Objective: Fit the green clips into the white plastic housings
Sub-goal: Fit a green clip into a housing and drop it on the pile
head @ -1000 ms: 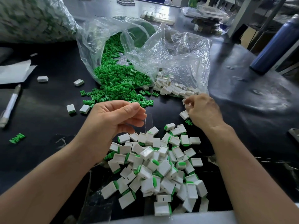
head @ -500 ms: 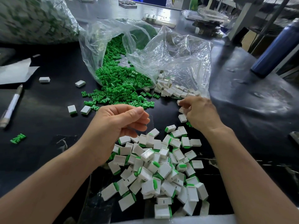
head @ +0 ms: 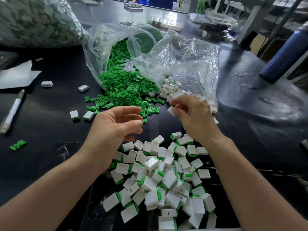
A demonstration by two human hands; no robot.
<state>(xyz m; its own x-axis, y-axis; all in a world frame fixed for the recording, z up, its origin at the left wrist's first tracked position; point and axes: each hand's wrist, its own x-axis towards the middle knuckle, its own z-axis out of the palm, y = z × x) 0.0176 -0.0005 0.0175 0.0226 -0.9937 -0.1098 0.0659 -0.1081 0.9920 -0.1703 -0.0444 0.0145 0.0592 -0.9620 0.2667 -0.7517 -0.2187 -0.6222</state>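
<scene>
Two hands hover mid-bench: your right hand (head: 195, 120) pinches one white housing (head: 171, 111), and your left hand (head: 115, 129) hangs loosely curled, holding nothing, beside the spilled green clips (head: 123, 90). Dark bench (head: 46, 130) shows between your left hand and the pen (head: 12, 110), while the finished pile (head: 166, 179) crowds the near edge.

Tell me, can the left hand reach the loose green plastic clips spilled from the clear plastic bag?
Probably yes. The left hand looks empty, with its fingers relaxed, and the loose green plastic clips lie just beyond its fingertips on the black table, with nothing between.
</scene>
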